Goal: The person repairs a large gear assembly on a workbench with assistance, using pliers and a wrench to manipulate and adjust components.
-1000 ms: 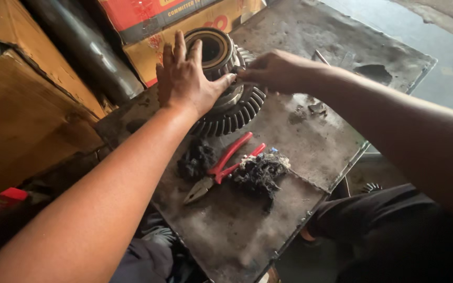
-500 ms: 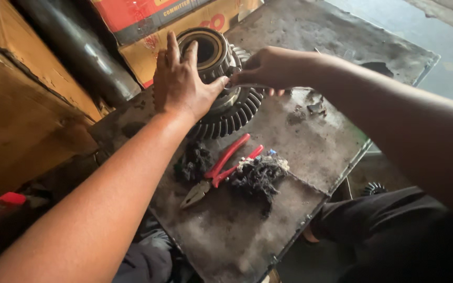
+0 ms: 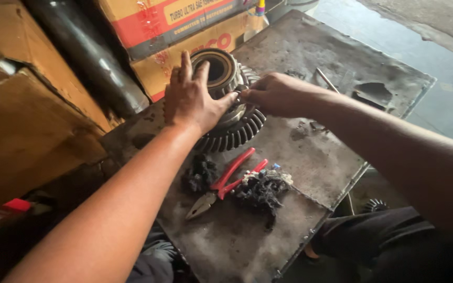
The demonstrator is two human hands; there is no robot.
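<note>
On a grimy steel bench (image 3: 342, 57), the left hand (image 3: 192, 99) lies spread flat and the right hand (image 3: 273, 94) pinches a toothed ring gear (image 3: 234, 131), red-handled pliers (image 3: 226, 181) just below the fingers

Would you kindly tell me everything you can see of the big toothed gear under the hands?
The ring gear is a dark, greasy metal part with slanted teeth around its rim and a round hub holding a bearing-like ring on top. It sits tilted on the grimy metal plate, against the cardboard boxes. The left hand lies flat over its hub; the right hand pinches at its upper edge. Its left part is hidden.
</note>
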